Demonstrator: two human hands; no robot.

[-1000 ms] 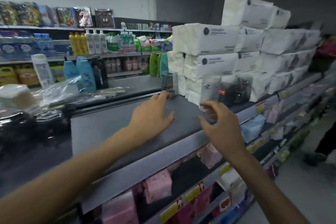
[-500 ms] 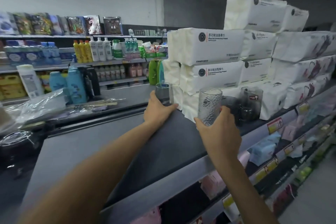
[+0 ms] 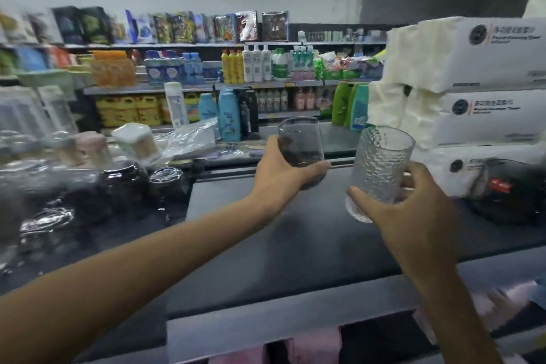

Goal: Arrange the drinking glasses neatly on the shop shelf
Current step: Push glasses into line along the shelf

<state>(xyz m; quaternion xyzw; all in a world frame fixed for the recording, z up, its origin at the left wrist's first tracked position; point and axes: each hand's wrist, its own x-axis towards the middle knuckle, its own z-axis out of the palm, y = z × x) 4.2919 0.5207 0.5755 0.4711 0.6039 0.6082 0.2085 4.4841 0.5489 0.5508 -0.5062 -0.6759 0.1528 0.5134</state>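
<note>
Raising smoky glass (image 3: 300, 148) left hand (image 3: 280, 176), textured glass (image 3: 379, 168) right hand (image 3: 413, 216)

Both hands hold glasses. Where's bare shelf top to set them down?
Bare: the dark shelf top under both hands, between the dark glassware leftward and the tissue packs rightward. Crowded: both those sides, and the dark item beside the packs.

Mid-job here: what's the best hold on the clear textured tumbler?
Probably the lower half of the clear textured tumbler, approached from the near side, as the right hand has it now. It is tall, upright and slightly flared, and white tissue packs block the far side.
</note>
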